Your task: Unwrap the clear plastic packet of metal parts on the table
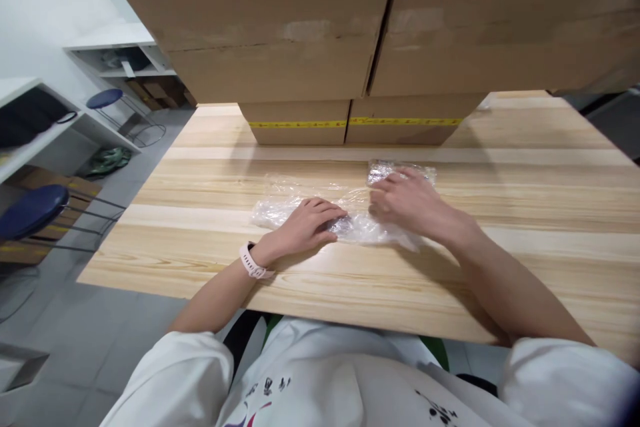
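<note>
A crumpled sheet of clear plastic wrap (277, 210) lies across the wooden table in front of me. My left hand (313, 223) presses on it, fingers and thumb closed about a small dark, purplish thing (343, 223) under the film; its kind is hidden. To the right, my right hand (405, 200) has its fingers bent down and closed at the wrap's right part, slightly blurred. Just beyond those fingers sits a shiny clear plastic packet (383, 169), partly covered by the hand; its contents cannot be made out.
Large cardboard boxes (280, 33) stand stacked at the table's back, the lower ones banded with yellow tape (300, 125). The wooden table (190, 240) ends close to my body. Blue stools (35, 210) and white shelves (95, 123) are off to the left.
</note>
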A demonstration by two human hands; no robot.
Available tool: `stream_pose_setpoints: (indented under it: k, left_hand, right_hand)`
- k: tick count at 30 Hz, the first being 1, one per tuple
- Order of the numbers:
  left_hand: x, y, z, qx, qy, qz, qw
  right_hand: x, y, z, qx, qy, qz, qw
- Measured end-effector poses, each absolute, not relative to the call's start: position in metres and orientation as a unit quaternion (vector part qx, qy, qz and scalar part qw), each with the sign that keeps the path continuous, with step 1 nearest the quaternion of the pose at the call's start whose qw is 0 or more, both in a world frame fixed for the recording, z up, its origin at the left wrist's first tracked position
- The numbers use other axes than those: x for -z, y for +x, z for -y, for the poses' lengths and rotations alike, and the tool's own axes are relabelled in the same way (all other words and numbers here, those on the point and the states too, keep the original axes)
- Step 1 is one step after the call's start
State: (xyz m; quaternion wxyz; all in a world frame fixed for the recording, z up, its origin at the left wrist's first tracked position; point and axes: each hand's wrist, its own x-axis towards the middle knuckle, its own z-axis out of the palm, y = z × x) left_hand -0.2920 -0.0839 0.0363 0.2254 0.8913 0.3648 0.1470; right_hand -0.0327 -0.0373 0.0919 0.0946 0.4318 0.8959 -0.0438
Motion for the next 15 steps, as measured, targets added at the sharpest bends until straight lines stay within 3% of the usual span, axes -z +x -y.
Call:
stream_pose_setpoints:
  k: [4, 11, 15]
  left_hand:
    - [-0.041, -0.292, 0.085, -0.138, 0.888, -0.371, 0.234]
    - [-0.033, -0.290, 0.085, -0.176, 0.889, -0.366, 0.211]
    - [-0.027, -0.287, 0.087, -0.219, 0.892, -0.376, 0.126]
  right_hand:
    - [-0.100, -0.005, 0.025, 0.064, 0.523, -0.848, 0.049]
    - [-0.080, -0.034, 0.052, 0.220, 0.356, -0.908, 0.012]
    - [-0.061, -0.049, 0.054, 0.184, 0.359, -0.915, -0.028]
